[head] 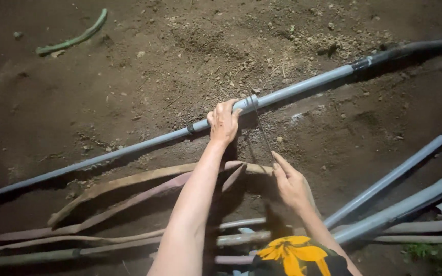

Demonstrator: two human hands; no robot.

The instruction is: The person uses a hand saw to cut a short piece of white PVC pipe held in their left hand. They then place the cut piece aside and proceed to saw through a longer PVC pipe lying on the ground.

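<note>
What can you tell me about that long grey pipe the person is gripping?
The pipe is long, thin and grey, plastic by its look. It lies slantwise on the soil, low at the left and higher at the right, where a black hose joins it. A collar sits near its middle. The left hand grips it beside the collar. A thin blade runs from there to the right hand.

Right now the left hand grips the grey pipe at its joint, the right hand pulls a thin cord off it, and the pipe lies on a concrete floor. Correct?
Not quite. The head view shows the grey pipe lying on bare dirt ground, not concrete. The rest holds: the left hand grips the pipe at its joint, and the right hand pulls a thin cord running from it.
</note>
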